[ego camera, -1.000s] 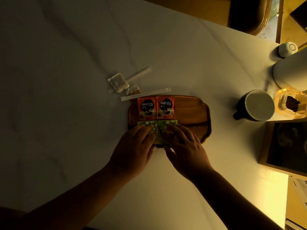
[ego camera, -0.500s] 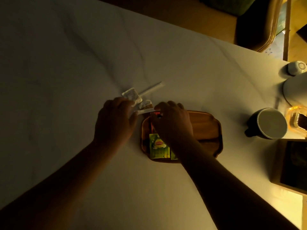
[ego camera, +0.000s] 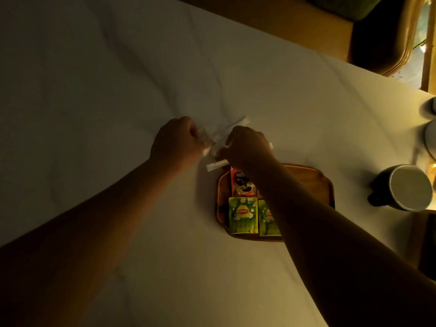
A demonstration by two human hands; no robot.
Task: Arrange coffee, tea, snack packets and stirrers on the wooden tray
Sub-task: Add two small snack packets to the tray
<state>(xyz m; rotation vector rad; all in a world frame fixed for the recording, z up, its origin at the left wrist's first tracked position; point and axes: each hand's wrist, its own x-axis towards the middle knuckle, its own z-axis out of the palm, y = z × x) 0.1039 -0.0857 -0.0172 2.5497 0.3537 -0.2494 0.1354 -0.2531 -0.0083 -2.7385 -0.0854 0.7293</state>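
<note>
The wooden tray [ego camera: 316, 182] lies on the white table. On its left part sit a red coffee sachet [ego camera: 241, 185] and, nearer me, two green tea packets [ego camera: 243, 215] [ego camera: 267, 220]; my right forearm covers a second red sachet. Beyond the tray's far left corner, my left hand [ego camera: 175, 142] is closed on a clear snack packet [ego camera: 206, 141]. My right hand [ego camera: 247, 147] is curled over the other small packet, which is hidden. One paper-wrapped stirrer [ego camera: 217, 165] lies under my right hand, another stirrer [ego camera: 236, 123] behind both hands.
A dark mug [ego camera: 405, 187] with a pale inside stands right of the tray. White objects [ego camera: 431, 138] sit at the right table edge. A brown chair [ego camera: 382, 36] stands beyond the table's far edge.
Both hands left the green tea packets and reached past the tray's far left corner. They now close over the small packets by the stirrers. The camera view shifted.
</note>
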